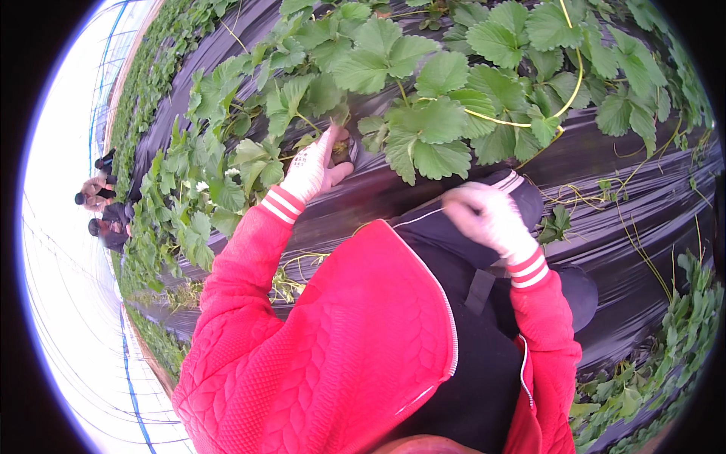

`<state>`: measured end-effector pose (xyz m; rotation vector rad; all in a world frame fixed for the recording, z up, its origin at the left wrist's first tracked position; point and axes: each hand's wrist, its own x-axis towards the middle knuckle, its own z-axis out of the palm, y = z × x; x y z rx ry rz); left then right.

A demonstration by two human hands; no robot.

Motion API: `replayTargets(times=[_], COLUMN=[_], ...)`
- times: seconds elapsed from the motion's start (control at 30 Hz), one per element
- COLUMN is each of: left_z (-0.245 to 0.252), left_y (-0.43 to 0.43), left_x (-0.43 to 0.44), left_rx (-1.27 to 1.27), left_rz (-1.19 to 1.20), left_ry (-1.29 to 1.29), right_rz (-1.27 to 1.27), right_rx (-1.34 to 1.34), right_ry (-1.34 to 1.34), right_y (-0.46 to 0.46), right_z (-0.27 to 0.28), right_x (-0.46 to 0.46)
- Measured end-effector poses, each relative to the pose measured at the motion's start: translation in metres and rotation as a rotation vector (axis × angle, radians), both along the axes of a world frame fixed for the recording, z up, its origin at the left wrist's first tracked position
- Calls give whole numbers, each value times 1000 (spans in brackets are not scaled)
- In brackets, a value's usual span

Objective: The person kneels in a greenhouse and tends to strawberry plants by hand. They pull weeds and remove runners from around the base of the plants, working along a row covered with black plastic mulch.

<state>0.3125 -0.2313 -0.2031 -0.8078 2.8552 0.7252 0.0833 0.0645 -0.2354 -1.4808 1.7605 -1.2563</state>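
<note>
My left hand, in a white glove with printing on its back, reaches in beneath the strawberry leaves. Its thumb stands apart from the fingers, beside the base of a strawberry plant in a hole of the black plastic mulch film. Leaves partly cover the fingertips, so contact with the stems cannot be made out. My right hand, gloved too, is blurred over my dark trouser leg. Its fingers look curled, but whether anything lies in them is unclear.
A long yellowish runner arches over the leaves at right. Cut or loose runners lie on the film beyond my knee. Another plant row borders the lower right. Several people are at far left, by the greenhouse wall.
</note>
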Motion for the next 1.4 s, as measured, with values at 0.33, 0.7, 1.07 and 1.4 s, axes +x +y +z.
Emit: replayTargets(times=[0.33,0.7,1.07,1.4], left_z=[22,8,26,-5], left_y=[-5,-17,47,49], left_x=[-9,-9,-48,-85], left_rx=[266,280,156,25], left_rz=[47,0,-309,-108], left_ry=[-54,75,346,268], right_rz=[-7,201,-227,-159], right_rx=[-211,69,-24,112], right_ry=[2245,441,-761,-117], right_y=[-149,-131,-113,-99], right_z=[-49,-38,21,11], right_x=[65,25,-54,-49])
